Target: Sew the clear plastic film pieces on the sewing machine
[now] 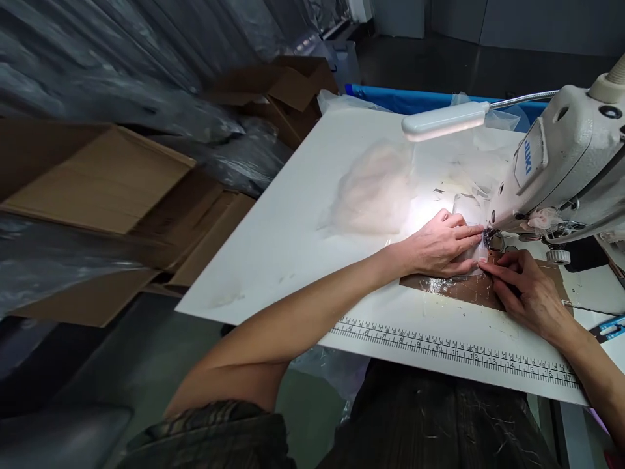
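Note:
My left hand [446, 246] lies palm down with its fingers stretched out over a small piece of thin white fabric [467, 207], its fingertips close to the needle area [488, 238] of a sewing machine [547, 153]. From the other side, my right hand [530, 290] reaches to the near edge of that fabric, index finger and thumb closed at it. The two hands' fingertips almost meet in front of the presser foot. Below them is a shiny brown plate [469, 291] on the white table [293, 241]. The fabric under my fingers is partly hidden.
A heap of sheer pale fabric [375, 189] lies left of the machine. Above it hangs a white lamp [444, 120]. A ruler strip [454, 352] runs along the front edge. Blue-handled snips [610, 327] lie at far right. Open cardboard boxes [102, 182] stand left.

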`<state>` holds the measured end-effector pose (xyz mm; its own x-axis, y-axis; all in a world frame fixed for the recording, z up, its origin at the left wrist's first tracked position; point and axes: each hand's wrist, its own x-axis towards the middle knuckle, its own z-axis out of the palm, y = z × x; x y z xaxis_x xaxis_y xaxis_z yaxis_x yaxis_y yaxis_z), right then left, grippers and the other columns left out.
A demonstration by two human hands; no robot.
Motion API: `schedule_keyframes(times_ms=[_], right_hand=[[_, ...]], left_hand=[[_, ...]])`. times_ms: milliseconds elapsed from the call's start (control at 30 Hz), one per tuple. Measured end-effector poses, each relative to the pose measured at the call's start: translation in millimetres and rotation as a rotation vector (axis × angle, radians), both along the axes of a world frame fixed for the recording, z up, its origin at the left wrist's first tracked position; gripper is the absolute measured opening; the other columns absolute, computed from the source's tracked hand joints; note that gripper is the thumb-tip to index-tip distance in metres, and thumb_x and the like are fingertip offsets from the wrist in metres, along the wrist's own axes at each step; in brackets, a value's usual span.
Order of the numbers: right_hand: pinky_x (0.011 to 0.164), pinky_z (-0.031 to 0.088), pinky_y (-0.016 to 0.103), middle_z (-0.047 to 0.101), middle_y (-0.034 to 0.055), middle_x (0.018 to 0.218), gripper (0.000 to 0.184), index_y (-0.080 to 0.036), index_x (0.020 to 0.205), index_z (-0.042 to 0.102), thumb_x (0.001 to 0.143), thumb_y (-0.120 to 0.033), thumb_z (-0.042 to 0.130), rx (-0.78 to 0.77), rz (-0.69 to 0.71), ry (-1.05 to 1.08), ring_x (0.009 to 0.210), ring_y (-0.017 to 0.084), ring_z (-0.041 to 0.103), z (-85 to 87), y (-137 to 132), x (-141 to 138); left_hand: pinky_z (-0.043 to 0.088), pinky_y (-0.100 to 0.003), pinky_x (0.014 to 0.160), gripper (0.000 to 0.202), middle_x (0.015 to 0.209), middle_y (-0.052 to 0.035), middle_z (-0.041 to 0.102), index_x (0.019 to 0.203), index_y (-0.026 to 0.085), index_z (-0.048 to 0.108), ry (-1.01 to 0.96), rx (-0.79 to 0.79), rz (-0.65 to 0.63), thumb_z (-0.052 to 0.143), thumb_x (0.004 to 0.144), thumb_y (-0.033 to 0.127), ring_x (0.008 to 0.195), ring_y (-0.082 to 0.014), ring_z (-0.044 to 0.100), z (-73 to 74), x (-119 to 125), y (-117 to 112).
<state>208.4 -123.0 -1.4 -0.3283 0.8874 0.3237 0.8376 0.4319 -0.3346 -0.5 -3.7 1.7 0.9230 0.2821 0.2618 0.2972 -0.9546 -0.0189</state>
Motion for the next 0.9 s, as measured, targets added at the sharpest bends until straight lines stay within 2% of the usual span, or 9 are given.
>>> schedule_keyframes(times_ms=[167, 500, 733, 900], right_hand=[[0.056, 0.053, 0.028, 0.055, 0.0100, 0.100, 0.033, -0.023, 0.116, 0.072, 0.097, -0.025, 0.046, 0.012, 0.024, -0.014, 0.073, 0.016, 0.057, 0.8, 0.4, 1.1], [0.058, 0.055, 0.028, 0.057, 0.0090, 0.100, 0.034, -0.028, 0.117, 0.072, 0.098, -0.032, 0.044, 0.010, 0.000, -0.024, 0.075, 0.016, 0.058, -2.7, -0.4, 2.1], [0.054, 0.054, 0.026, 0.056, 0.0095, 0.098, 0.034, -0.022, 0.113, 0.073, 0.099, -0.029, 0.044, 0.069, 0.016, -0.017, 0.072, 0.015, 0.058, -3.5, 0.2, 0.2], [0.055, 0.053, 0.025, 0.056, 0.0086, 0.100, 0.035, -0.027, 0.115, 0.073, 0.099, -0.030, 0.042, 0.034, -0.003, -0.038, 0.074, 0.015, 0.058, -3.1, 0.4, 1.4]], left_hand=[[0.041, -0.040, 0.077, 0.050, 0.134, -0.0159, 0.060, 0.130, 0.010, 0.058, 0.010, 0.002, 0.001, 0.036, 0.100, 0.043, 0.097, -0.0270, 0.058, 1.1, 0.4, -1.1], [0.043, -0.042, 0.075, 0.054, 0.137, -0.0133, 0.058, 0.131, 0.008, 0.057, 0.059, 0.025, -0.005, 0.031, 0.100, 0.044, 0.095, -0.0280, 0.059, 5.4, 0.5, -2.2], [0.042, -0.041, 0.073, 0.048, 0.129, -0.0147, 0.062, 0.124, 0.010, 0.060, 0.055, 0.031, 0.008, 0.036, 0.098, 0.042, 0.090, -0.0271, 0.060, 7.1, 2.4, -4.2], [0.041, -0.042, 0.076, 0.042, 0.124, -0.0157, 0.063, 0.118, 0.012, 0.063, 0.052, 0.040, 0.002, 0.037, 0.099, 0.040, 0.089, -0.0261, 0.058, 9.1, 2.1, -5.2]])
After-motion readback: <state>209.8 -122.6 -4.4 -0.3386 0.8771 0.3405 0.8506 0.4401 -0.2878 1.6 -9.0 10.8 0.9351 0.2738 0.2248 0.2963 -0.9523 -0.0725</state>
